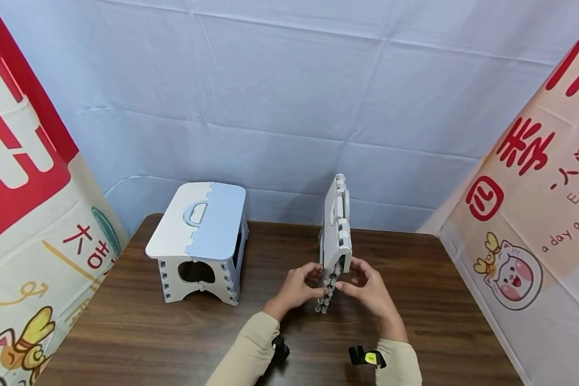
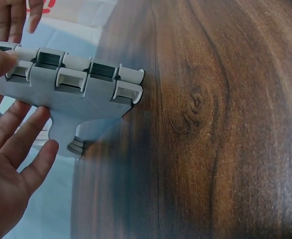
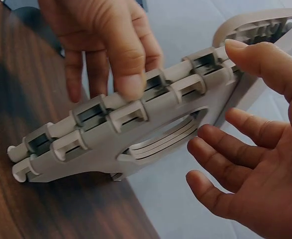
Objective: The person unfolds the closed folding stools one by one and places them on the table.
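Note:
A folded plastic step stool (image 1: 336,225) stands upright on its edge on the table, right of centre. My left hand (image 1: 294,289) is at its left side, its thumb touching the hinged near edge and its fingers along the side panel. From the right, my right hand (image 1: 373,292) reaches to the same stool, thumb tip at the near edge and other fingers loosely spread. Interlocking hinge knuckles and a grey panel (image 2: 66,102) show in the left wrist view. The right wrist view shows an oval cutout in the side panel (image 3: 96,159).
A second step stool (image 1: 222,220), white and light blue, stands unfolded on the left of the dark wooden table (image 1: 164,343). Behind the table hangs a pale blue cloth (image 1: 280,107). Printed banners (image 1: 535,214) flank both sides.

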The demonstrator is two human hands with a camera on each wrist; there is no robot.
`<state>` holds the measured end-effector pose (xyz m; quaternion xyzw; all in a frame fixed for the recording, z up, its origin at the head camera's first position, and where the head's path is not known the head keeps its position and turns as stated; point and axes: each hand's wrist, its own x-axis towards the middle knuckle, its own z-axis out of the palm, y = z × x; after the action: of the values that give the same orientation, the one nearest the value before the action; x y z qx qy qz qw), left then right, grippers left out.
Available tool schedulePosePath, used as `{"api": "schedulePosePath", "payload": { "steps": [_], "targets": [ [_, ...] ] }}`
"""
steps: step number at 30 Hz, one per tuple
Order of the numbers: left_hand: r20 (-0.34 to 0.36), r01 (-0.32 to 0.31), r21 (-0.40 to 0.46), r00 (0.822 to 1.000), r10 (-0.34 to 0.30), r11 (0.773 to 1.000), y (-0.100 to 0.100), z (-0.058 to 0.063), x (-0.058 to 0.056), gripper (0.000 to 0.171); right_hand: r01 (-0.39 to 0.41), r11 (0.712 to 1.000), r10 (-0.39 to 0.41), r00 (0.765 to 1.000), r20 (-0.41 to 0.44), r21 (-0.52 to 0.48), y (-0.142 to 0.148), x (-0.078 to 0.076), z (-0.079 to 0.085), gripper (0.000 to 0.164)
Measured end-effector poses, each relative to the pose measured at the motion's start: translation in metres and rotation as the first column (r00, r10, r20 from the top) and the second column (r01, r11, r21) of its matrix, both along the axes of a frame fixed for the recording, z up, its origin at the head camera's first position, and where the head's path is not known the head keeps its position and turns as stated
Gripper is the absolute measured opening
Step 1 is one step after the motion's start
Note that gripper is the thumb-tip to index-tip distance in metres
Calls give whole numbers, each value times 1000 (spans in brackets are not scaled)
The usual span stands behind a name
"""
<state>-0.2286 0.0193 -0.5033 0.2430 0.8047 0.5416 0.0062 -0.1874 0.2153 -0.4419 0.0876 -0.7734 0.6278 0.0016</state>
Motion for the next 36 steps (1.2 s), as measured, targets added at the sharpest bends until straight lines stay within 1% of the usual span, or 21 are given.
{"api": "schedulePosePath", "payload": {
  "steps": [2,6,7,9,13,17,22,25,30,33,36],
  "targets": [
    [6,3,7,1000,-3,1000,0,0,0,41,-5,1000,6,1000,30,-29,-1,0,-1,57],
    [14,6,22,1000,-6,1000,0,-1,1,40,-20,999,23,998,52,-42,-8,5,9,50],
    [13,5,23,1000,-5,1000,0,-1,0,40,-29,999,31,998,47,-40,-8,4,9,47],
    [6,3,23,1000,-3,1000,0,-1,0,40,-30,999,30,999,37,-21,-8,3,5,43],
    [5,5,28,1000,-6,1000,-1,-2,0,40,-4,1000,4,1000,14,11,-4,-6,-15,37],
    [21,13,38,1000,-14,999,-1,-2,0,40,34,999,-34,999,20,25,-5,-8,-21,36],
    [25,18,41,1000,-19,999,-1,-2,1,40,49,999,-49,999,4,10,-9,-8,-25,32],
    [20,18,37,1000,-19,999,-1,-2,1,40,54,997,-53,998,-26,49,-11,-8,-26,33],
    [10,17,28,1000,-18,999,-2,-3,1,40,93,984,-82,994,-76,154,-15,-9,-26,35],
    [4,13,29,1000,-13,1000,-2,-3,2,40,110,979,-98,992,-76,173,-17,-9,-26,36],
    [-1,8,28,1000,-8,1000,-1,-3,2,41,105,981,-97,994,-55,161,-18,-8,-27,38]
  ]
}}
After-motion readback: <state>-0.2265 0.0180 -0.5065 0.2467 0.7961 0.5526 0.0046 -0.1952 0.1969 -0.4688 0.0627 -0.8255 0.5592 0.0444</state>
